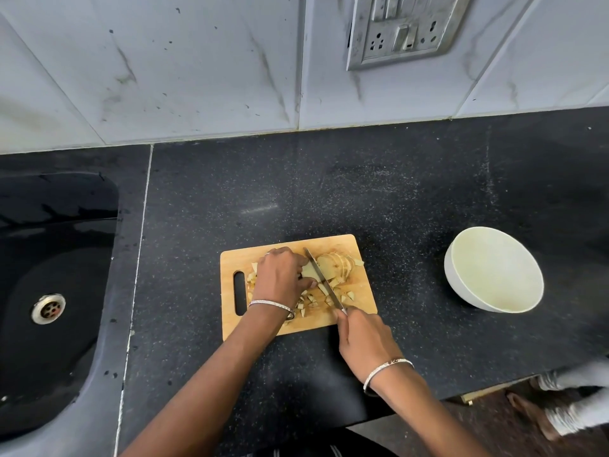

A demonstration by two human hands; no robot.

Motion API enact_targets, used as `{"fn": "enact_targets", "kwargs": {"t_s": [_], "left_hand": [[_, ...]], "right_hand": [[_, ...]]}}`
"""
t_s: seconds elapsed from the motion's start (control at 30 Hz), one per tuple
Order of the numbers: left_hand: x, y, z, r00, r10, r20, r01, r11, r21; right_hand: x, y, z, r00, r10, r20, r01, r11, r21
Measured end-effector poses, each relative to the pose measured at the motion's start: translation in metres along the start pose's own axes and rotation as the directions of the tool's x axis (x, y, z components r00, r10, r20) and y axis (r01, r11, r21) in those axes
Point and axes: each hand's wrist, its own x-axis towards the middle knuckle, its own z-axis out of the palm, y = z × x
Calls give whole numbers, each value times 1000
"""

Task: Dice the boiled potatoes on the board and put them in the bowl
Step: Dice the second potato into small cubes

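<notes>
A wooden cutting board (359, 300) lies on the black counter. A sliced boiled potato (339, 263) sits at the board's far side, and several diced pieces (311, 303) lie nearer me. My left hand (280, 275) grips a potato slice beside the knife blade (324, 280). My right hand (364, 341) holds the knife handle at the board's near right corner, with the blade angled across the potato. A white bowl (494, 270) stands to the right of the board and holds nothing.
A black sink (49, 258) with a metal drain (48, 309) is set in the counter at the left. The tiled wall carries a socket plate (405, 28). The counter's front edge runs at lower right, with someone's feet (566, 407) on the floor below.
</notes>
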Motion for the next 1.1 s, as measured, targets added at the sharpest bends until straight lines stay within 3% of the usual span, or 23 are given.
{"fn": "enact_targets", "kwargs": {"t_s": [0.27, 0.83, 1.1], "left_hand": [[-7, -2, 8, 998, 17, -65, -16, 1000, 12], [-5, -1, 11, 998, -12, -55, 16, 998, 61], [-6, -2, 10, 999, -9, -53, 12, 998, 61]], "right_hand": [[2, 4, 1, 1000, -8, -8, 9, 1000, 11], [-24, 7, -1, 999, 53, 5, -52, 993, -105], [-41, 27, -4, 999, 44, 25, -43, 999, -28]]}}
